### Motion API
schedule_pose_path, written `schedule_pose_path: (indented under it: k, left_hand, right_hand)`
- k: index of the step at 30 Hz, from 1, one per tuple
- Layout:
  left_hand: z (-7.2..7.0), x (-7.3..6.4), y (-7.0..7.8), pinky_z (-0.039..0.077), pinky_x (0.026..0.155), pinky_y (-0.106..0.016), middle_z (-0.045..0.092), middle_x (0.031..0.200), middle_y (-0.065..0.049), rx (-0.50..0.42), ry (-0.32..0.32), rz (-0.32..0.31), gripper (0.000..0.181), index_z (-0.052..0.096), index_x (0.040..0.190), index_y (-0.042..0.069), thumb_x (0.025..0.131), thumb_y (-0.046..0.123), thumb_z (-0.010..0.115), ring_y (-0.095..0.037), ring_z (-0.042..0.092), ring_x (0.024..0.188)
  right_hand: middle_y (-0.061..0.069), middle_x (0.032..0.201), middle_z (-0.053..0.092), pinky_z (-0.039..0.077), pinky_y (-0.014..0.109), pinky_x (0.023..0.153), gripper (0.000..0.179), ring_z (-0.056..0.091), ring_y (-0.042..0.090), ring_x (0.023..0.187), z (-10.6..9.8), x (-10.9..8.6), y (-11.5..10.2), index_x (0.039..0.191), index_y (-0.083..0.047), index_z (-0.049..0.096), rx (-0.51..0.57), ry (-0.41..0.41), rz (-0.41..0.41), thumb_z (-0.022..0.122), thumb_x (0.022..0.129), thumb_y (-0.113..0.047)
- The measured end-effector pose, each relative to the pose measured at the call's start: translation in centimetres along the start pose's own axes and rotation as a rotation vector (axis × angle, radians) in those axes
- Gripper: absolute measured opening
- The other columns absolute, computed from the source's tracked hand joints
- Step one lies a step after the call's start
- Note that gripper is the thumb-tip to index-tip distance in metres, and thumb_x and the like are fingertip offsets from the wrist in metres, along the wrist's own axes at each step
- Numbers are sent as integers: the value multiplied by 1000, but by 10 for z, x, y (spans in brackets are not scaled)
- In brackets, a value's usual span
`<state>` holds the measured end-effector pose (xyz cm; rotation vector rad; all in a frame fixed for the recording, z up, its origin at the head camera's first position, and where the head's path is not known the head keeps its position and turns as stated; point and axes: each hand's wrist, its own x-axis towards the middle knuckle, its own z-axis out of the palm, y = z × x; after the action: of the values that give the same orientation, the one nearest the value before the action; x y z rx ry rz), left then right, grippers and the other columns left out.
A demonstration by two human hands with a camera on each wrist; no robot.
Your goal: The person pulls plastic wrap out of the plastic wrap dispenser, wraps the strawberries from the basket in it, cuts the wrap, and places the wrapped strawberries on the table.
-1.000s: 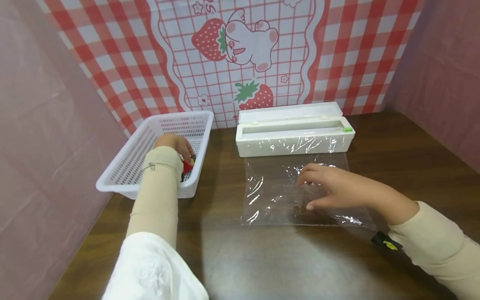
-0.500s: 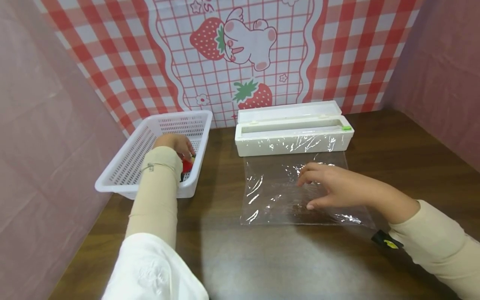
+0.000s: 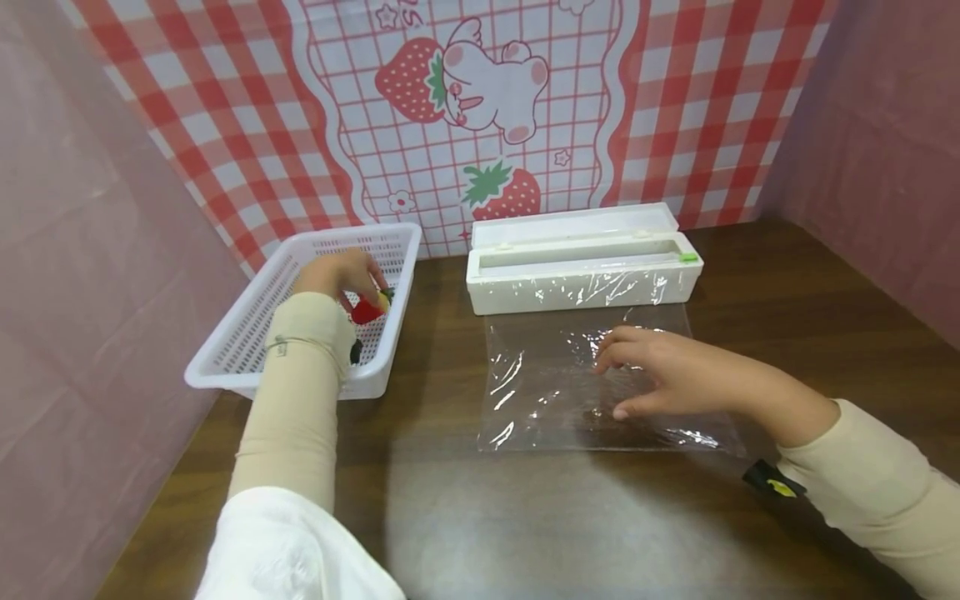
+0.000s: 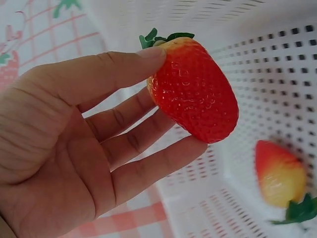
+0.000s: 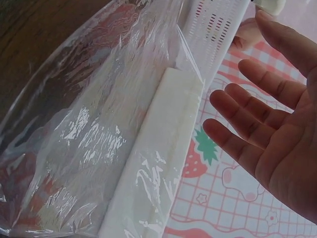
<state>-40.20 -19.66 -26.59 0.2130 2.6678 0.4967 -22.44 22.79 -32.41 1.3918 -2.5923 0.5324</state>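
At frame left, the left hand (image 4: 74, 141) pinches a glossy red, green-leaved strawberry (image 4: 195, 94) in or above the white perforated plastic basket (image 3: 367, 384); slick skin could make it slip. The right hand (image 3: 667, 375), fingers loosely parted, could snag the clear plastic film (image 3: 525, 379).

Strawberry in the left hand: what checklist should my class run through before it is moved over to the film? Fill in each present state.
1. Strawberry held by the left hand: ok, pinched near its leafy end.
2. Strawberry away from the basket: not ok, the head view shows it within the basket's outline.
3. Film spread over the table: ok, in front of the box.
4. Film clear of the box: not ok, it runs up the box's front.
5. Right hand free: ok, holds nothing.
6. Right hand off the film: cannot tell, contact is unclear.
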Motion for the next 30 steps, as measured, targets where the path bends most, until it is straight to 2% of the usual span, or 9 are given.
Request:
schedule_pose_path:
  k: [6, 13, 15, 23, 30]
  left_hand:
    - [-14, -15, 8, 57, 80, -44, 63, 114, -18, 37, 76, 40, 34, 67, 113, 1, 81, 8, 75, -30, 60, 101]
    - [-25, -35, 15, 57, 78, -43, 61, 116, -18, 96, 144, 3, 38, 68, 115, 6, 80, 14, 80, -33, 60, 99]
    - [-27, -41, 17, 57, 78, -43, 61, 117, -18, 119, 160, 13, 39, 68, 116, 6, 80, 14, 80, -33, 61, 99]
    - [-30, -58, 33, 56, 80, -43, 62, 115, -17, 181, 191, 88, 35, 68, 114, 7, 81, 14, 79, -32, 60, 97]
    - [-26, -72, 52, 56, 81, -43, 62, 112, -14, 254, 220, 144, 35, 69, 113, 9, 80, 13, 79, -31, 58, 97]
  right_hand:
    - [-2, 112, 58, 53, 41, 83, 38, 60, 17, 98, -2, 0, -1, 107, -13, 65, 4, -38, 21, 84, 77, -25]
    - [-3, 109, 59, 53, 41, 82, 35, 60, 17, 95, -2, -1, -2, 105, -12, 66, 6, -59, 30, 83, 77, -24]
    - [-4, 108, 59, 53, 40, 82, 35, 60, 16, 95, -1, -1, -2, 104, -12, 66, 5, -57, 26, 83, 77, -24]
    - [-5, 108, 58, 53, 40, 82, 35, 60, 17, 96, -1, -3, -1, 104, -13, 66, 9, -53, 20, 84, 76, -23]
    - [-6, 108, 58, 53, 40, 82, 35, 60, 17, 96, -2, -5, -2, 106, -12, 67, 23, -74, 47, 83, 77, -23]
